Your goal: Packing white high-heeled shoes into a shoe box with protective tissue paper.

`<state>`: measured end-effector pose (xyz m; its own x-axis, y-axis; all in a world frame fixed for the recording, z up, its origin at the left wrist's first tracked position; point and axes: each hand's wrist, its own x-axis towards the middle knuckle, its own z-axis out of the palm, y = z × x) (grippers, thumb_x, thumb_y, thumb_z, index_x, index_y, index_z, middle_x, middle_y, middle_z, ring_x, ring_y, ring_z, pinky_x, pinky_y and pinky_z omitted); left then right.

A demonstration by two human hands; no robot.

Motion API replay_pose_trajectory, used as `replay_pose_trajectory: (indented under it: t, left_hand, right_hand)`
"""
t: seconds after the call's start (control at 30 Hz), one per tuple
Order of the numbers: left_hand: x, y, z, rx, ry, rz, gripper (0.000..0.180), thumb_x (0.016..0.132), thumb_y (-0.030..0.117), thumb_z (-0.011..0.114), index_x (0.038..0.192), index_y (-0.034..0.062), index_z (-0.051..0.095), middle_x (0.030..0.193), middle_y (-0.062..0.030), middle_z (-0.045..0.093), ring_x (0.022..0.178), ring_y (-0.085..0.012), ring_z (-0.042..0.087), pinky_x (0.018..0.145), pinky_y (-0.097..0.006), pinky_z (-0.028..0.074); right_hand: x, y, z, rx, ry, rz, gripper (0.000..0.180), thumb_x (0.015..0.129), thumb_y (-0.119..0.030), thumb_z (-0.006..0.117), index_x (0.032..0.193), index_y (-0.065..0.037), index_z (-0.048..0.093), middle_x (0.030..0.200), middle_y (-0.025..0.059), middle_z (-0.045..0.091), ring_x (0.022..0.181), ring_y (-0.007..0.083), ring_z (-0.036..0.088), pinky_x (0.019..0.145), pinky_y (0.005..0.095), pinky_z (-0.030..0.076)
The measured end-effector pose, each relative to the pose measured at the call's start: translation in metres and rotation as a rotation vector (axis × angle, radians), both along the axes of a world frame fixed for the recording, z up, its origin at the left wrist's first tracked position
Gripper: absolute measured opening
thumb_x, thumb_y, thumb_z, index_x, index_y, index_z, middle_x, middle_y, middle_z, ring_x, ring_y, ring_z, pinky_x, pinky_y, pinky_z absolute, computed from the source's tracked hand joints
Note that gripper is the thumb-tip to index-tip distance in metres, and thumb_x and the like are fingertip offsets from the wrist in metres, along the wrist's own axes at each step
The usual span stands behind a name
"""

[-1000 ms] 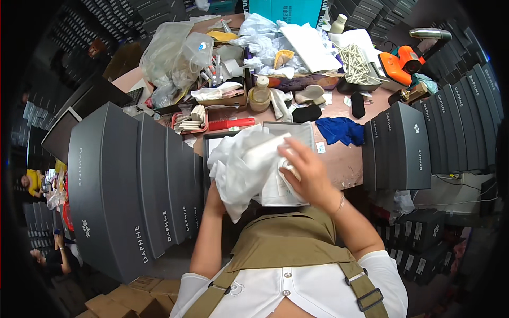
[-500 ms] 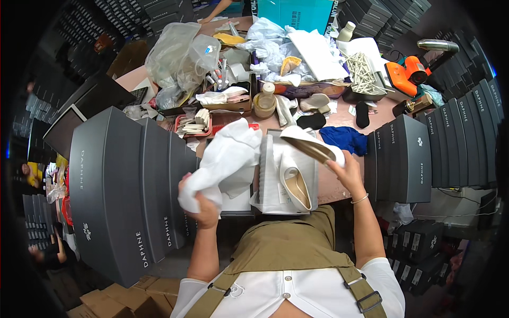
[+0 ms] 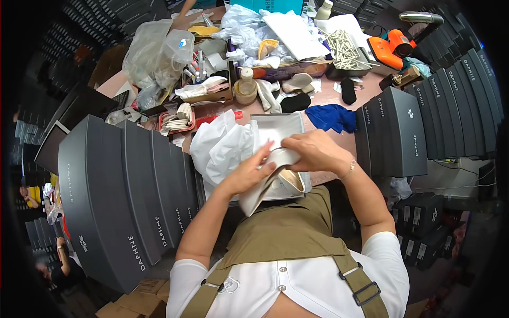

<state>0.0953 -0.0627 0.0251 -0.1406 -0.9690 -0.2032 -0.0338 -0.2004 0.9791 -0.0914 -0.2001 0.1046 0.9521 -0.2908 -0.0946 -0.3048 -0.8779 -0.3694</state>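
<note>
A white slip-on shoe (image 3: pixel 256 197) hangs tilted over the front edge of an open shoebox (image 3: pixel 281 125). My right hand (image 3: pixel 315 152) is closed on its upper end, fingers bent inward. From the other side my left hand (image 3: pixel 248 170) grips the same end between thumb and fingers; its fingertips are slightly blurred. The matching white shoe (image 3: pixel 290 183) lies in the box, partly covered by the held one. Crumpled white wrapping (image 3: pixel 218 143) lies left of the box, beside my left hand and held by neither.
Dark grey shoeboxes stand in rows at the left (image 3: pixel 101 196) and right (image 3: pixel 395 130). Behind lie a blue cloth (image 3: pixel 332 117), black socks, a bottle (image 3: pixel 246 87), a tray of white sticks (image 3: pixel 344 50), an orange tool (image 3: pixel 389 49) and a paper heap (image 3: pixel 246 26).
My left hand has let go of the white wrapping and moved right to the shoe. My right hand has brought the shoe down and left, over the box front.
</note>
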Motion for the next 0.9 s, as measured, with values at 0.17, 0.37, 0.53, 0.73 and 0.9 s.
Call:
replay_pose_trajectory:
  t: [0.17, 0.37, 0.53, 0.73, 0.9]
  left_hand:
    - [-0.02, -0.005, -0.036, 0.264, 0.858, 0.466, 0.053, 0.095, 0.046, 0.05, 0.129, 0.0064, 0.044, 0.106, -0.0077, 0.062, 0.086, -0.017, 0.064, 0.073, -0.031, 0.056]
    - [-0.053, -0.008, -0.063, -0.087, 0.249, 0.697, 0.056, 0.095, 0.039, 0.053, 0.134, 0.0025, 0.035, 0.126, -0.0124, 0.048, 0.112, -0.0214, 0.051, 0.096, -0.032, 0.041]
    - [-0.032, -0.035, -0.067, -0.129, -0.089, 0.631, 0.057, 0.095, 0.037, 0.053, 0.135, 0.0003, 0.034, 0.128, -0.0152, 0.047, 0.116, -0.0229, 0.048, 0.099, -0.033, 0.038]
    - [-0.034, -0.067, -0.044, 0.492, 1.118, 0.619, 0.072, 0.093, 0.063, 0.035, 0.125, 0.0, 0.049, 0.11, -0.0198, 0.06, 0.099, -0.0338, 0.061, 0.086, -0.051, 0.052]
    - [-0.046, -0.058, -0.057, 0.486, 1.302, 0.587, 0.07, 0.093, 0.061, 0.035, 0.128, 0.002, 0.047, 0.113, -0.0192, 0.059, 0.107, -0.0377, 0.058, 0.092, -0.06, 0.045]
  right_hand:
    - [0.011, 0.005, -0.009, -0.178, -0.438, -0.392, 0.039, 0.074, -0.019, 0.075, 0.106, -0.005, 0.06, 0.097, 0.0124, 0.062, 0.094, 0.0272, 0.06, 0.079, 0.0361, 0.046]
    - [0.011, 0.07, -0.094, 0.81, -0.27, -0.5, 0.031, 0.091, -0.025, 0.05, 0.088, 0.004, 0.06, 0.078, 0.0268, 0.06, 0.073, 0.0419, 0.06, 0.067, 0.0442, 0.047]
    - [-0.035, -0.007, -0.064, 0.632, 0.025, -0.258, 0.028, 0.091, -0.025, 0.049, 0.087, 0.002, 0.057, 0.075, 0.0258, 0.059, 0.074, 0.0409, 0.061, 0.067, 0.047, 0.046]
    - [-0.061, -0.226, -0.027, -0.69, 0.01, -0.63, 0.027, 0.086, -0.022, 0.061, 0.104, -0.003, 0.058, 0.089, 0.0123, 0.061, 0.083, 0.0299, 0.061, 0.069, 0.0413, 0.049]
    - [0.003, -0.153, -0.027, 0.1, -0.368, -0.48, 0.03, 0.079, -0.022, 0.069, 0.1, -0.004, 0.059, 0.09, 0.0117, 0.063, 0.079, 0.0311, 0.063, 0.068, 0.0399, 0.051]
